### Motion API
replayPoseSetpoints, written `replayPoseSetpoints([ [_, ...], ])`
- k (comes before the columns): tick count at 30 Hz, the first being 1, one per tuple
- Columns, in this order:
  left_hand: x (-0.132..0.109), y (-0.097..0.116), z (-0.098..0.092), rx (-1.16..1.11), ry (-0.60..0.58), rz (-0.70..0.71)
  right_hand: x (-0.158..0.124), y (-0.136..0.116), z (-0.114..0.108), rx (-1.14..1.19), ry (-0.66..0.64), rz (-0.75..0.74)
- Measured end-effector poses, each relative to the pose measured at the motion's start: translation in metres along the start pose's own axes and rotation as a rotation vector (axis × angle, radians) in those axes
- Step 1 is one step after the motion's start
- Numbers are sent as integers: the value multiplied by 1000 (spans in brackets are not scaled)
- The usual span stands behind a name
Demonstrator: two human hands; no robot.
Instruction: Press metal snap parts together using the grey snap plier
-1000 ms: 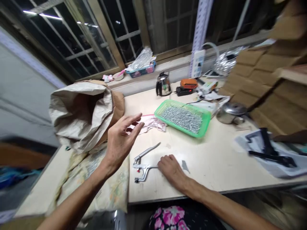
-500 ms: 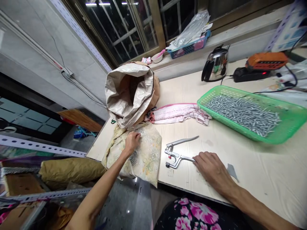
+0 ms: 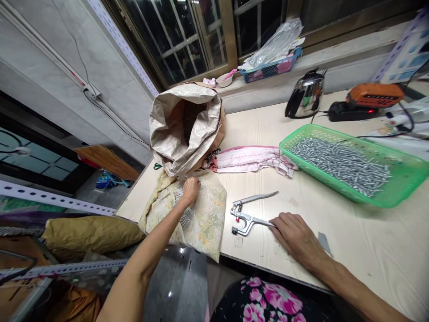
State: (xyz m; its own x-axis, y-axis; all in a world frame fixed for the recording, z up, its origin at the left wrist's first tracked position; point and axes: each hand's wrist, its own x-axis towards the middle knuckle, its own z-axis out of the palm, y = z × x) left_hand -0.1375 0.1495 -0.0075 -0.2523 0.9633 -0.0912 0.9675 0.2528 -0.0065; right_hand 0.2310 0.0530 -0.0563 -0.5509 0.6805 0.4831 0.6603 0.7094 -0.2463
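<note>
My left hand (image 3: 191, 190) is closed, fingertips down, over a floral cloth (image 3: 209, 223) at the table's front left. Small silvery metal pieces (image 3: 185, 219) lie on the cloth around it; whatever is between those fingers is hidden. My right hand (image 3: 296, 237) lies low on the tabletop, its fingers curled over the end of the lower handle of silver snap pliers (image 3: 247, 221). The pliers rest on the table, handles spread, with a spring and a red tip at the jaw. To their right, a green plastic basket (image 3: 407, 179) holds many slim metal pieces (image 3: 345, 163).
Behind the cloth stands an open paper sack (image 3: 164, 129). A pink-and-white cloth (image 3: 251, 159) lies beside it. Farther back are a steel kettle (image 3: 306, 94) and an orange battery (image 3: 374, 95) on a black charger (image 3: 348, 112). A grey scrap (image 3: 324, 243) lies near my right wrist.
My left hand has moved slightly up and to the right over the floral cloth, uncovering more metal pieces. My right hand and the pliers stay in place. The view has shifted a little.
</note>
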Motion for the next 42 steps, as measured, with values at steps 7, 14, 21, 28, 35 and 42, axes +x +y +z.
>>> replayPoseSetpoints([
  [7, -4, 3, -1, -19, 21, 79, 2, -1, 2, -29, -28, 9],
  [14, -15, 15, -22, -184, 67, 83, 1, 0, 5, -40, -20, 7],
  [21, -100, 45, -12, -840, -247, 68, 0, -4, -2, -87, -20, -41],
  [28, -149, 70, 15, -1030, -318, -33, 1, -11, -13, -176, 16, -97],
  [35, -148, 81, 15, -984, -324, -44, 3, -10, -12, -168, 26, -93],
  [42, -142, 78, 24, -1000, -355, -66, 4, -11, -13, -155, 50, -82],
])
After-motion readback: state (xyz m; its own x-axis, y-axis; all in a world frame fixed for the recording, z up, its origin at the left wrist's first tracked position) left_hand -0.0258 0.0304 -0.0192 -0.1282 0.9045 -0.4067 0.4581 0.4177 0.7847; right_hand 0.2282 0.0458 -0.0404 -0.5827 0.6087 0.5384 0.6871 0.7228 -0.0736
